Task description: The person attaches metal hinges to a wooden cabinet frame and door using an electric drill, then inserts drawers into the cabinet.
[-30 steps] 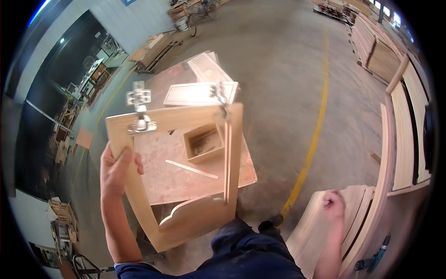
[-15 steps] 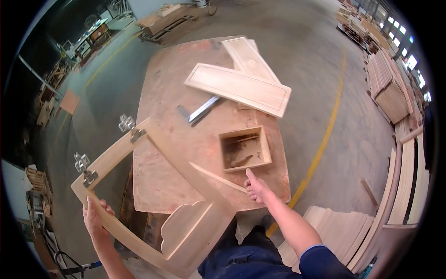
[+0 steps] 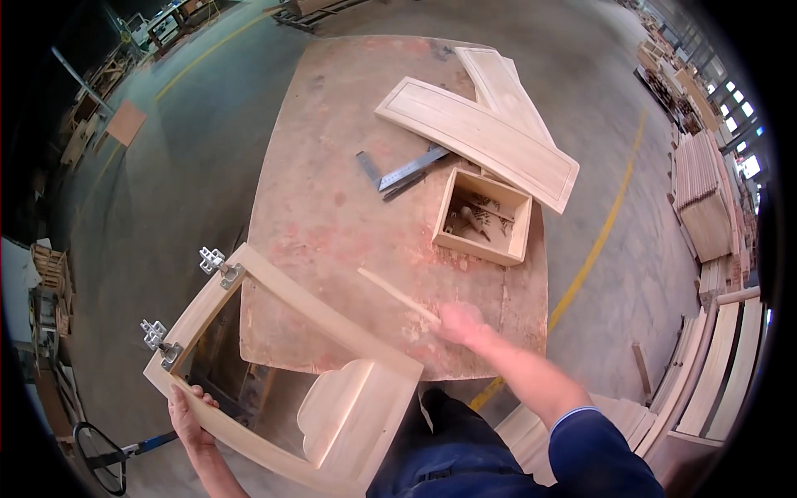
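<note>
My left hand (image 3: 192, 414) is closed round the lower left rail of a pale wooden frame (image 3: 311, 309), tilted over the table's near left corner. Two metal hinges (image 3: 219, 266) are fixed along its left side. A scalloped wooden piece (image 3: 336, 407) stands against its wide end panel. On the table, my blurred right hand (image 3: 462, 323) is at the near end of a thin wooden strip (image 3: 398, 294); its fingers are smeared, so a grip on it cannot be made out. Beyond that hand sits an open wooden box (image 3: 480, 246) holding small loose hardware and a tool with a rounded handle.
The worktable (image 3: 320, 183) has a worn reddish top. A metal try square (image 3: 408, 170) lies by two crossed wooden panels (image 3: 490, 145). Stacked boards (image 3: 531, 432) stand low at my right, more stacks (image 3: 701, 183) farther off. A yellow line (image 3: 602, 236) crosses the floor.
The box has shifted away from me, turned and come up against the panels. My right hand has left its near wall. The frame has tipped slightly; my view has moved too.
</note>
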`<move>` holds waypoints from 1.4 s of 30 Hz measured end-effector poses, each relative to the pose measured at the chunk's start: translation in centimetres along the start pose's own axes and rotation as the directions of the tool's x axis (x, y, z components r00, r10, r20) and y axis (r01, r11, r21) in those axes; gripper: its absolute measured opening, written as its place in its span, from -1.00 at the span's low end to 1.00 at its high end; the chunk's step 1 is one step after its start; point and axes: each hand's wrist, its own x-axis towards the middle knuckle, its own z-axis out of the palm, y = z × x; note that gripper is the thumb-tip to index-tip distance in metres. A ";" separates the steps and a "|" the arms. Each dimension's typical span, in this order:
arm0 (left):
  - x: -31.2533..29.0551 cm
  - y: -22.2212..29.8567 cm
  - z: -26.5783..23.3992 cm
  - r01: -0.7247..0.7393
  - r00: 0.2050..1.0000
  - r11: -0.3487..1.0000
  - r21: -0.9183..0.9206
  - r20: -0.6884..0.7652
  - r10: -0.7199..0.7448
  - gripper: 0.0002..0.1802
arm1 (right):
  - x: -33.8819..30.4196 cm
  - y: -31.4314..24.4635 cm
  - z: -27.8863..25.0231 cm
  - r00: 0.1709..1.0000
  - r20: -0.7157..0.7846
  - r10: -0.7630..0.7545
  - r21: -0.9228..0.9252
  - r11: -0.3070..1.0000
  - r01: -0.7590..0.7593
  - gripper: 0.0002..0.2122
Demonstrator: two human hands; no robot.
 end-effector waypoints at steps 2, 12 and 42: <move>0.6 -0.6 0.1 0.026 1.000 0.999 -0.028 -0.006 -0.026 -0.59 | 0.1 -0.3 -0.2 1.000 0.014 0.001 0.004 1.000 -0.001 -0.70; 2.9 -10.2 0.0 0.203 0.977 0.952 -0.229 -0.022 -0.214 -0.57 | -0.6 1.5 -10.1 0.941 -0.298 0.160 0.228 0.969 -0.093 -0.72; -16.2 -10.8 26.5 -0.370 0.113 0.588 0.719 0.663 -0.740 -0.51 | -41.3 14.2 6.4 0.268 -0.074 0.961 0.996 0.060 0.058 -0.83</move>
